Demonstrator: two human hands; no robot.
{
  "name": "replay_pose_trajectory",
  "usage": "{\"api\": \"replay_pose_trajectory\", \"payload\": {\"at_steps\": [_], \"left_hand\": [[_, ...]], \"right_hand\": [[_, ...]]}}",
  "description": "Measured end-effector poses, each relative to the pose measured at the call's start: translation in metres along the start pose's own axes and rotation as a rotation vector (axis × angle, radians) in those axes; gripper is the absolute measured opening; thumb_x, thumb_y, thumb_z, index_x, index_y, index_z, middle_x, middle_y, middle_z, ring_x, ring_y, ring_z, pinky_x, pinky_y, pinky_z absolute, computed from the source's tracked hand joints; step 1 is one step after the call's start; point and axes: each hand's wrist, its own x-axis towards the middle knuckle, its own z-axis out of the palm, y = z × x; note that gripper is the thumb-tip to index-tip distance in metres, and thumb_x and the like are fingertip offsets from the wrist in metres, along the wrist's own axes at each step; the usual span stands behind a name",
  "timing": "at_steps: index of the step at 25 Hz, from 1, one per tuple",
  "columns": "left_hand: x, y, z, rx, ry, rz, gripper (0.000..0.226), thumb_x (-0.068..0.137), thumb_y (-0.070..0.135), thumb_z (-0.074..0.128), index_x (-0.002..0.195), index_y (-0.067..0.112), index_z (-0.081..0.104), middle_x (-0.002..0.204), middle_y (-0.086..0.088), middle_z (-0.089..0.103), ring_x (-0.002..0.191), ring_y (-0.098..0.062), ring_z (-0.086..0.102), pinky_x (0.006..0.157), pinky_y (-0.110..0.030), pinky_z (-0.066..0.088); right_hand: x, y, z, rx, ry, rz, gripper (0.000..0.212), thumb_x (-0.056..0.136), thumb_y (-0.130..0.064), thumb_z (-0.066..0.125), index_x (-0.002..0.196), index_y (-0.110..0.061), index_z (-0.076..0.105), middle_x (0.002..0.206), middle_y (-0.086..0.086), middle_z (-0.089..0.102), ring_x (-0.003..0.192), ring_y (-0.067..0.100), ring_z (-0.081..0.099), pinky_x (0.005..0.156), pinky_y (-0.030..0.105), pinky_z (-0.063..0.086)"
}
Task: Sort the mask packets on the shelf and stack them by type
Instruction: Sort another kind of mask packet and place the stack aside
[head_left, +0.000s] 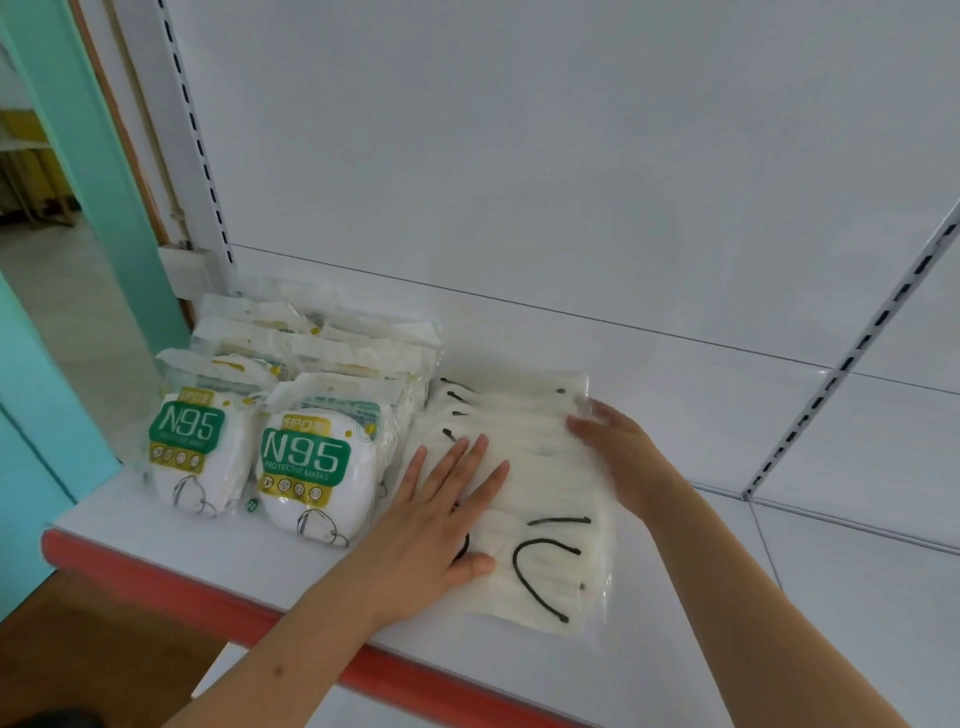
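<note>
Two rows of N95 mask packets (306, 467) with green labels stand on the white shelf (727, 597) at the left, with more white packets (322, 343) piled behind them. To their right lies a flat stack of clear packets of white masks with black ear loops (545, 561). My left hand (441, 514) presses flat on the near left part of this stack, fingers straight. My right hand (618, 452) touches the stack's right edge, fingers extended along it.
The shelf has a red front edge strip (156, 577) and a white back panel (519, 156). A slotted upright (852, 358) rises at the right. Bare shelf surface extends to the right of the stack. A teal wall (78, 130) stands at the left.
</note>
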Motion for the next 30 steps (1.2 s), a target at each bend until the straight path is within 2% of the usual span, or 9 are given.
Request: {"api": "replay_pose_trajectory", "payload": {"at_steps": [4,6,9,12,16,19,23,26,30], "left_hand": [[0.001,0.005,-0.007,-0.085,0.063,-0.018,0.072,0.103,0.051,0.031,0.158,0.032,-0.012,0.163,0.007,-0.028,0.149,-0.009,-0.029,0.121,-0.037,-0.019],[0.002,0.007,-0.001,-0.099,0.055,-0.067,0.069,0.104,0.054,0.025,0.158,0.032,-0.011,0.164,0.007,-0.027,0.148,-0.009,-0.030,0.122,-0.040,-0.016],[0.002,0.006,0.014,-0.127,-0.016,-0.119,0.068,0.102,0.060,0.016,0.157,0.035,-0.015,0.163,0.009,-0.027,0.147,-0.008,-0.033,0.122,-0.044,-0.011],[-0.002,0.003,0.013,-0.131,-0.101,-0.119,0.068,0.101,0.063,0.014,0.154,0.037,-0.020,0.159,0.012,-0.034,0.145,-0.006,-0.036,0.121,-0.041,-0.015],[0.004,0.018,-0.008,-0.262,0.045,-0.127,0.072,0.096,0.069,0.005,0.157,0.034,-0.009,0.162,0.014,-0.027,0.146,-0.002,-0.031,0.122,-0.038,-0.015],[0.021,0.074,-0.026,-0.550,0.168,-0.012,0.058,0.101,0.057,0.023,0.153,0.045,-0.001,0.158,0.032,-0.015,0.143,0.013,-0.022,0.121,-0.018,-0.010],[0.044,0.181,-0.009,-0.819,0.094,0.253,0.057,0.098,0.054,0.027,0.151,0.052,0.007,0.159,0.035,0.004,0.144,0.017,0.001,0.116,-0.008,0.009],[0.053,0.275,0.002,-0.930,0.009,0.450,0.058,0.092,0.059,0.022,0.148,0.054,0.011,0.157,0.035,0.012,0.140,0.022,0.008,0.114,-0.005,0.016],[0.058,0.413,-0.005,-0.989,-0.034,0.565,0.058,0.089,0.068,0.024,0.145,0.059,0.018,0.153,0.039,0.020,0.140,0.015,0.023,0.113,-0.017,0.035]], "right_hand": [[-0.014,-0.002,-0.001,-0.447,0.270,0.023,0.047,0.095,-0.038,0.062,0.130,-0.008,0.058,0.126,0.008,0.063,0.114,0.027,0.059,0.096,0.036,0.046],[-0.043,0.008,0.013,-0.683,0.339,-0.149,0.064,0.095,-0.048,0.057,0.148,-0.018,0.039,0.146,0.002,0.047,0.132,0.023,0.046,0.101,0.031,0.036],[-0.080,0.043,0.030,-1.137,0.057,-0.386,0.081,0.090,-0.069,0.036,0.158,-0.033,0.009,0.163,-0.013,0.006,0.153,0.015,0.001,0.122,0.034,0.011],[-0.083,0.063,0.034,-1.333,-0.062,-0.307,0.090,0.077,-0.083,0.008,0.156,-0.041,-0.005,0.158,-0.018,-0.025,0.147,0.009,-0.028,0.124,0.039,-0.006],[-0.095,0.039,0.023,-1.083,0.110,-0.290,0.084,0.082,-0.077,0.016,0.156,-0.039,0.012,0.161,-0.021,-0.007,0.151,0.005,-0.014,0.124,0.038,-0.006],[-0.122,0.006,-0.013,-0.830,0.445,-0.332,0.077,0.086,-0.070,0.027,0.153,-0.032,0.032,0.162,-0.014,0.023,0.151,0.006,0.016,0.123,0.035,0.016],[-0.188,-0.024,-0.089,-0.632,0.791,-0.318,0.062,0.093,-0.058,0.038,0.147,-0.030,0.042,0.151,-0.012,0.044,0.140,0.005,0.038,0.110,0.022,0.029],[-0.247,-0.040,-0.150,-0.603,0.961,-0.326,0.067,0.088,-0.064,0.037,0.146,-0.031,0.043,0.148,-0.012,0.048,0.139,0.006,0.040,0.116,0.030,0.032],[-0.336,-0.062,-0.252,-0.652,1.142,-0.387,0.070,0.090,-0.064,0.036,0.149,-0.027,0.041,0.150,-0.008,0.047,0.139,0.011,0.042,0.117,0.039,0.034]]}}
